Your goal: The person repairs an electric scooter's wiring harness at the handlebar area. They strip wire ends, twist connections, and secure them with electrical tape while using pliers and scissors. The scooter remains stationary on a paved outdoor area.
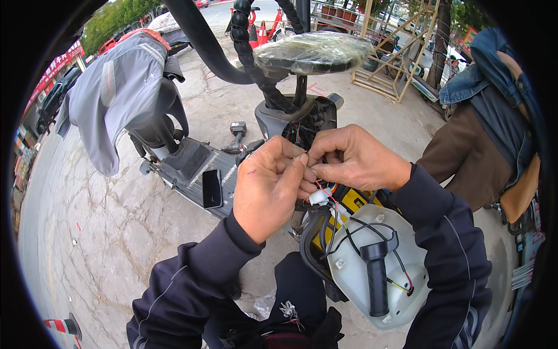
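Thin coloured wires [333, 199] come down just below the person's two hands, over the front of a partly opened scooter. The left hand [261, 185] and right hand [361, 157] meet above them, thumbs and fingers closed in a pinch with the tips together; what sits between the tips is too small and covered to make out. A white plug [319, 196] hangs right under the fingers, among the wires. Below it, black cable [372, 224] loops across a pale plastic cover [347, 291], on which a black handgrip [378, 291] lies. A yellow-and-black part [353, 201] shows between the cover and the right hand.

Beyond the left hand, a black phone [213, 189] lies on the ridged footboard [228, 167], and a cordless drill [237, 136] is near the steering column. A flat black part wrapped in clear film [314, 53] stands above the column. To the left, a grey jacket [129, 87] drapes the seat; to the right is another person [474, 142] in denim and brown trousers. Farther off, a wooden frame [401, 94] stands on the cracked pavement [116, 232], with orange cones [263, 35] and trees [119, 24] behind.
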### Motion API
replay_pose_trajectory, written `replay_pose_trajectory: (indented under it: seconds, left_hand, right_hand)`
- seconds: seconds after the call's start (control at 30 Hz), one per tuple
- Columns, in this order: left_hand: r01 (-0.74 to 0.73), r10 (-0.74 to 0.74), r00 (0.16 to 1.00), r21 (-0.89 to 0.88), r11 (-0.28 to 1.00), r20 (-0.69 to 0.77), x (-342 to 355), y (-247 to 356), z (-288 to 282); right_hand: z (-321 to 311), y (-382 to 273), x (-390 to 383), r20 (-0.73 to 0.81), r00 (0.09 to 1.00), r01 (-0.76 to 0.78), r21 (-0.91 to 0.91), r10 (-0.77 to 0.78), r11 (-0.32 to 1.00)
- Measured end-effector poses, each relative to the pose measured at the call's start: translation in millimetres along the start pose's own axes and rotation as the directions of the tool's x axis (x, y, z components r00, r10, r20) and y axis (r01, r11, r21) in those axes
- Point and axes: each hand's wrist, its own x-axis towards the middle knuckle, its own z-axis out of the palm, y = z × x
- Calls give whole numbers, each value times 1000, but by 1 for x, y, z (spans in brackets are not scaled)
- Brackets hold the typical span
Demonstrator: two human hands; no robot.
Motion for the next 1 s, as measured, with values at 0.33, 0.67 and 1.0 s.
replay_pose_trajectory:
  seconds: [0.33, 0.67, 1.0]
  left_hand:
    - [-23, 23, 1000, 36, 999, 1, 0, -1, 0]
    - [-6, 6, 1000, 6, 1000, 0, 0, 0, 0]
    - [17, -16, 999, 23, 1000, -41, -2, 4, 1]
  right_hand:
    - [2, 1, -2, 4, 999, 36, -89, -35, 995]
    - [0, 1, 3, 38, 999, 38, -132, -33, 990]
    - [6, 9, -28, -139, 956, 197, -345, -258, 918]
